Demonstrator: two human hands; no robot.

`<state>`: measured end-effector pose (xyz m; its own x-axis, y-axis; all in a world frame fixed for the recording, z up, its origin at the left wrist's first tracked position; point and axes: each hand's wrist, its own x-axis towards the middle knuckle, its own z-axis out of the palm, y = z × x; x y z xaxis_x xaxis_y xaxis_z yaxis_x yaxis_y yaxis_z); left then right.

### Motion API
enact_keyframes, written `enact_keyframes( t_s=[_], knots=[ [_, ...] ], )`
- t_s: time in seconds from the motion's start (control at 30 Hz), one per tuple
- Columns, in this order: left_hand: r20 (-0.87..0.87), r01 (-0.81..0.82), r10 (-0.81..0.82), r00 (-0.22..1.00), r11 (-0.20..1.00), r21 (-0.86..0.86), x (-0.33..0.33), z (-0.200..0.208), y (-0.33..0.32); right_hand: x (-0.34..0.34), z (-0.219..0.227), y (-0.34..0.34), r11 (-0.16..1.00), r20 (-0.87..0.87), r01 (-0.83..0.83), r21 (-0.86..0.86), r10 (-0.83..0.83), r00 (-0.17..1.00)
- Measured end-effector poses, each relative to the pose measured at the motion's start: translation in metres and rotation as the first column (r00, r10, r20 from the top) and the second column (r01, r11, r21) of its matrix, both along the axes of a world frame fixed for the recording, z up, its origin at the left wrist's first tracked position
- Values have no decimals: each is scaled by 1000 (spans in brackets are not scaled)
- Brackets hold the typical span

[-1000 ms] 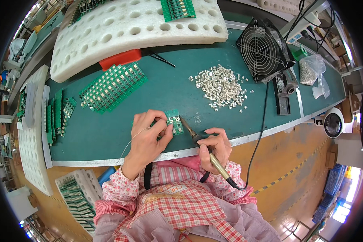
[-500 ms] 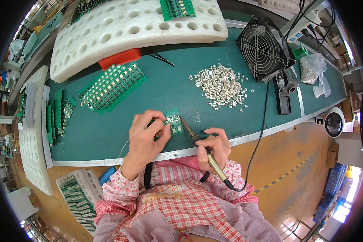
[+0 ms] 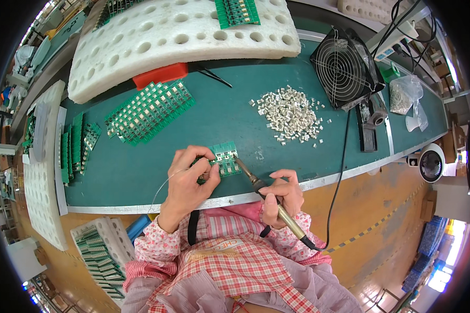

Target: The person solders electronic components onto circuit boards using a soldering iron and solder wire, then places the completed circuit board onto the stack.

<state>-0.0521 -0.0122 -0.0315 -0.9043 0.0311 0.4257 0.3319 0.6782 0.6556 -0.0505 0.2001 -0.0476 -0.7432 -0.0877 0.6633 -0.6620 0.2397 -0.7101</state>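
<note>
A small green circuit board [image 3: 226, 160] lies near the front edge of the bench. My left hand [image 3: 189, 176] is closed at its left side, pinching thin solder wire [image 3: 160, 190] that loops back past the wrist. Whether those fingers also grip the board's edge is hidden. In my right hand [image 3: 283, 197] is a soldering iron [image 3: 292, 223], held like a pen, its tip at the board's right edge. A black cord runs from the iron's rear end. Beyond the board, to the right, spreads a pile of small silvery connectors [image 3: 291, 116].
A white foam block [image 3: 156, 47] with holes spans the back, with a red box [image 3: 159, 77] and tweezers [image 3: 215, 77] before it. Rows of green boards [image 3: 149, 112] lie left. A black fan [image 3: 344, 68], an iron stand [image 3: 368, 128] and a bag of parts [image 3: 403, 94] stand right.
The soldering iron's tip has moved slightly down and left, against the board's right edge. My right hand has shifted a little right and down. The left hand keeps its pinch.
</note>
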Motion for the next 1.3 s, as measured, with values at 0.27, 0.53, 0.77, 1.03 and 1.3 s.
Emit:
enact_keyframes(
  t_s=[0.27, 0.53, 0.77, 1.03, 1.3],
  knots=[
    [-20, 4, -4, 1000, 1000, -15, -1, 1, 1, -5, 1, -6, 997, -21, -19, 73, 21, 1000],
    [-38, 3, -4, 999, 1000, -29, -4, -2, 3, -8, 8, -8, 984, -7, -55, 167, 57, 998],
    [-39, -6, 4, 999, 999, -45, -5, -1, 5, -8, 10, -8, 974, -32, -91, 208, 100, 994],
    [-51, -13, 11, 999, 999, -39, -2, 1, 4, -8, 8, -8, 974, -49, -95, 204, 107, 993],
    [-80, -60, 54, 995, 996, -72, 4, 1, -5, -2, -3, 0, 994, -85, -57, 95, 65, 994]
  ],
)
